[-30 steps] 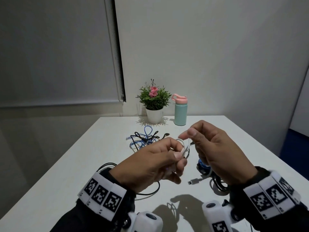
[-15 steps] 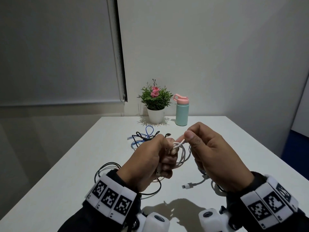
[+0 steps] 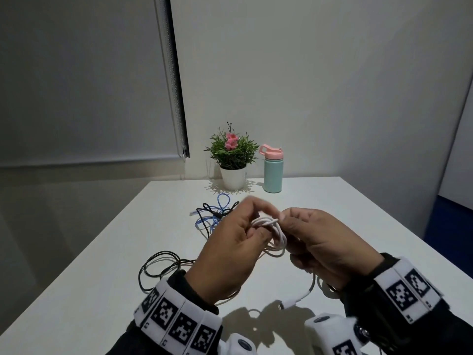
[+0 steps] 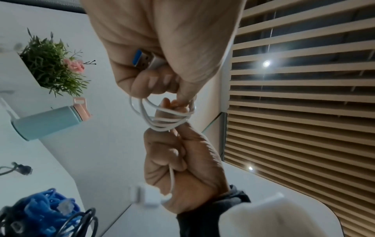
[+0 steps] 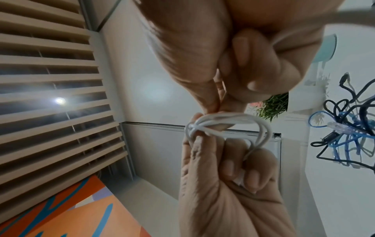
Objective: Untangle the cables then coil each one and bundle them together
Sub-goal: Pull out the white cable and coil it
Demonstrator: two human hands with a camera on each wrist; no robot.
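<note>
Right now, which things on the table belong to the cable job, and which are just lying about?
Job:
white cable, held in left hand and right hand
black cable
blue and black tangle

Lying about:
potted plant
water bottle

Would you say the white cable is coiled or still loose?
Mostly coiled: several loops of the white cable are bunched between the left hand and right hand, but one plug end hangs free.

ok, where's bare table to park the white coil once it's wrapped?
Free: right side of the table, beyond the right hand; also the near-left corner. Crowded: blue-and-black tangle mid-table, black cable by the left hand, plant and bottle at the back.
</note>
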